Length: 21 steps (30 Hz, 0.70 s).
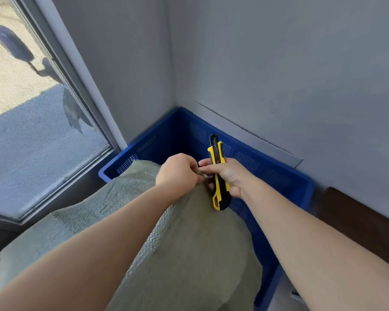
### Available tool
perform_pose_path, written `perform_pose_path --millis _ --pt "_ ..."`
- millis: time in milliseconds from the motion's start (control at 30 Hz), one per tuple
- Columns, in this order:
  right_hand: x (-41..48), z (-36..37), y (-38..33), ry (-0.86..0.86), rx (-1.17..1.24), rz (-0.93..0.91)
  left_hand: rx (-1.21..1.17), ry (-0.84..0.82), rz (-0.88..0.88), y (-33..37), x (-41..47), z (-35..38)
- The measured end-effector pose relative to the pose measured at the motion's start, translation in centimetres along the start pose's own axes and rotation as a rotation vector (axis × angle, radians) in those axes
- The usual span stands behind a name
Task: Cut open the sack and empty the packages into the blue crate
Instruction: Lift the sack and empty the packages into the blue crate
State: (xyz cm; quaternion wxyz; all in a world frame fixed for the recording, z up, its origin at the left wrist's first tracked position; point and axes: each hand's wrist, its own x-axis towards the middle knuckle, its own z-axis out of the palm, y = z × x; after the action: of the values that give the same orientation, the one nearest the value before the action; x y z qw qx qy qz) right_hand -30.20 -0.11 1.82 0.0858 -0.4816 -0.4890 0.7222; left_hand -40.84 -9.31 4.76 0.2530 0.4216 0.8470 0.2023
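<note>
My right hand (227,176) grips the yellow-and-black utility knife (218,173), tip up, while my left hand (180,173) pinches the top of the grey-green sack (177,232) right beside it. The sack leans over the near rim of the blue crate (296,176), which sits in the wall corner by the window (32,122).

Much of crate (281,176) behind sack (189,243)

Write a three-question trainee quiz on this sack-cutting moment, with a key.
1. True or false: the left hand holds the yellow utility knife.
2. The left hand grips: A) the top of the sack B) the knife's handle C) nothing.
3. Fill in: the blue crate stands in the room's ____.
Key: 1 false, the right hand holds it; 2 A; 3 corner.
</note>
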Motion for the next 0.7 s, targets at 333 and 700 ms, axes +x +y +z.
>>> perform_pose_path --millis 333,700 --pt "-0.7 -0.6 -0.9 0.055 -0.166 -0.067 -0.031 0.038 0.010 0.7 1.9 -0.3" --pt "1.2 -1.2 -0.7 0.386 -0.058 -0.006 0.525 -0.338 0.062 -4.6 -0.1 -3.5"
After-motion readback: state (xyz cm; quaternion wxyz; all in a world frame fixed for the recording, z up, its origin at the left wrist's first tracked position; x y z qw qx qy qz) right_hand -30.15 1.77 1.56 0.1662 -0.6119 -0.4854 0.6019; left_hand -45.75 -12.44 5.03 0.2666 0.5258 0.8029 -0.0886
